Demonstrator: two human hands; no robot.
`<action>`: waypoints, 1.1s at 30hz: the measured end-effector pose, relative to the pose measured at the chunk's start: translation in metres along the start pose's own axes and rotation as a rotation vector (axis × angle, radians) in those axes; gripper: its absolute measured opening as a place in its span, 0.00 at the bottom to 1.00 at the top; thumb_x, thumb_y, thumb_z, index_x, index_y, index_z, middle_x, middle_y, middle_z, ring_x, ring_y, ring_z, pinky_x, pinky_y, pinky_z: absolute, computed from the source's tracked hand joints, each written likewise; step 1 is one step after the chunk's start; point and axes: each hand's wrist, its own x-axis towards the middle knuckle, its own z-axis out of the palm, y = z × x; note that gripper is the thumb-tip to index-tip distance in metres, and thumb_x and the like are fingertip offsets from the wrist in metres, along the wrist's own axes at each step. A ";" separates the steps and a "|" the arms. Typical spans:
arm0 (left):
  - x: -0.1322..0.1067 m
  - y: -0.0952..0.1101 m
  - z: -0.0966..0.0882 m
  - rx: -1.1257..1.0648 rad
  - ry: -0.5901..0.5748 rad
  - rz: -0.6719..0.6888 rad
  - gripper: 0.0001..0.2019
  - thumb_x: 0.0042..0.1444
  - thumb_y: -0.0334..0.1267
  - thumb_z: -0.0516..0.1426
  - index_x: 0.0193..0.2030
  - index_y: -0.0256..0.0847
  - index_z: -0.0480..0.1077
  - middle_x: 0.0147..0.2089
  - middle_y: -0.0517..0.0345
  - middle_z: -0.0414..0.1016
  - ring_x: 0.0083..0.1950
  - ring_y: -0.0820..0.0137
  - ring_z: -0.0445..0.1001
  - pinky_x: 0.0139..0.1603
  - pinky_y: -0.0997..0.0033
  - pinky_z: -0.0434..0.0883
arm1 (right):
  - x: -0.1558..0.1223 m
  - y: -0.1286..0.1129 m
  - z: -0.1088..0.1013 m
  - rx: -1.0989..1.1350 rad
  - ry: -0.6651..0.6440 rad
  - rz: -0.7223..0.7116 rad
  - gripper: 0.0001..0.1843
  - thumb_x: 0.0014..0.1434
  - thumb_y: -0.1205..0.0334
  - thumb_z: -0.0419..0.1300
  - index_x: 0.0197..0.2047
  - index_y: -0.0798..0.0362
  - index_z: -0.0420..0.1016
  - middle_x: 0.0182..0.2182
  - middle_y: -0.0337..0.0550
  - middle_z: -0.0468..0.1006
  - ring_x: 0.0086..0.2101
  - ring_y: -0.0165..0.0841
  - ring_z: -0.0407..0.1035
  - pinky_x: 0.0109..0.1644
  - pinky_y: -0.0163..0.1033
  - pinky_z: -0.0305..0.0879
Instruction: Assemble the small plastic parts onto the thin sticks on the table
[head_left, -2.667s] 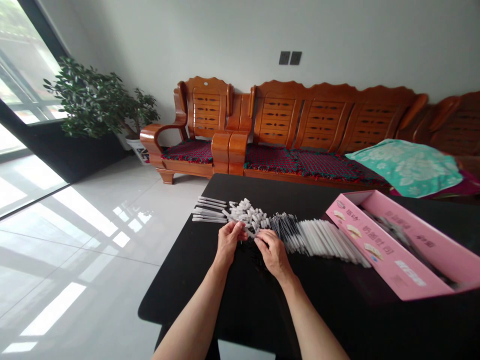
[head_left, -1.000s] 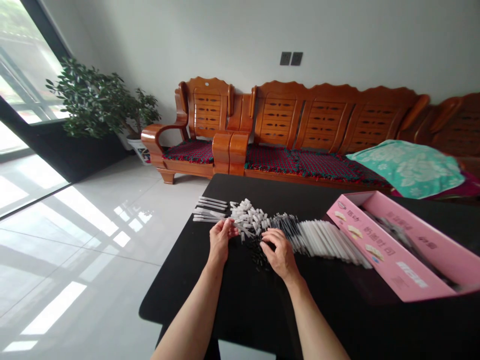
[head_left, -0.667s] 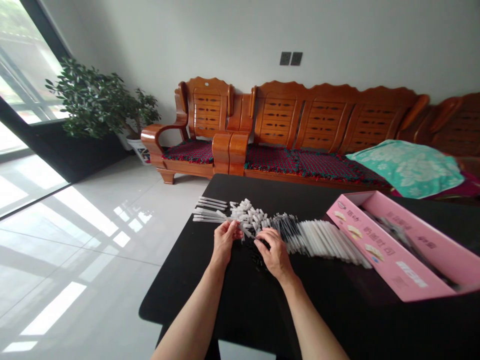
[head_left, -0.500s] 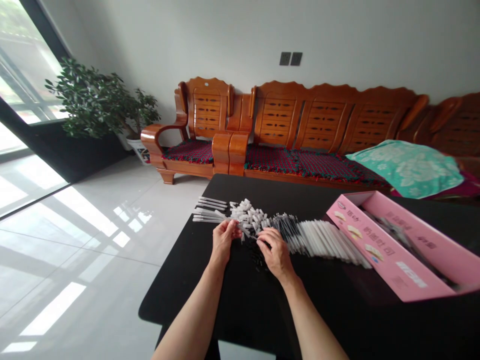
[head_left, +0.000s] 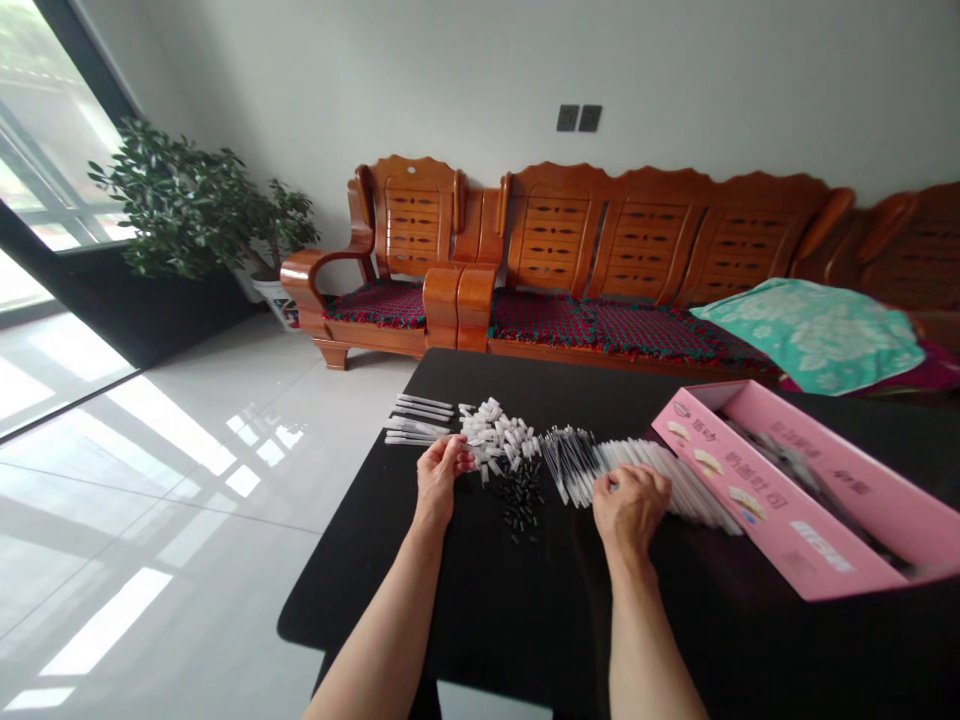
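My left hand (head_left: 442, 470) has its thumb and fingertips pinched together beside the white caps. What lies between them, if anything, I cannot make out. Close to its fingertips are several slim white pens (head_left: 420, 405) in two groups. Over the row of translucent white pen barrels (head_left: 694, 490) is my right hand (head_left: 631, 500), fingers curled in and their tips hidden. Between the hands lie a heap of short white caps (head_left: 499, 430), a scatter of small black plugs (head_left: 521, 500) and a bundle of thin dark pen refills (head_left: 570, 460).
A long pink box (head_left: 780, 510) stands open on the right of the black table (head_left: 360, 580), grey pieces inside. Behind are a wooden armchair (head_left: 412, 220) and bench (head_left: 645, 230) with a turquoise cloth (head_left: 817, 335). A potted plant (head_left: 202, 200) stands left, near the window.
My right hand has moved right, from the caps and black plugs to the pen barrels, uncovering the plugs. My left hand has shifted slightly left; the slender piece between both hands no longer shows there.
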 end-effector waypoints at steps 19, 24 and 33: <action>-0.007 0.007 0.008 -0.014 -0.270 -0.015 0.23 0.52 0.47 0.67 0.51 0.35 0.78 0.30 0.58 0.73 0.26 0.77 0.66 0.28 0.78 0.67 | -0.012 -0.096 0.001 0.677 -0.581 -0.094 0.12 0.66 0.58 0.53 0.38 0.52 0.77 0.31 0.45 0.78 0.36 0.38 0.72 0.42 0.41 0.66; -0.004 0.005 0.004 -0.072 -0.254 -0.015 0.17 0.52 0.47 0.67 0.41 0.33 0.79 0.26 0.60 0.71 0.25 0.78 0.67 0.27 0.78 0.67 | -0.008 -0.099 -0.007 0.714 -0.667 -0.080 0.14 0.65 0.56 0.56 0.35 0.53 0.78 0.28 0.42 0.76 0.34 0.36 0.69 0.41 0.38 0.63; -0.010 0.001 0.010 -0.061 -0.345 -0.084 0.17 0.53 0.47 0.66 0.40 0.33 0.79 0.29 0.57 0.73 0.26 0.77 0.68 0.28 0.78 0.68 | -0.011 -0.107 -0.006 0.864 -0.795 0.033 0.21 0.69 0.52 0.50 0.36 0.54 0.79 0.26 0.39 0.75 0.29 0.31 0.68 0.34 0.35 0.60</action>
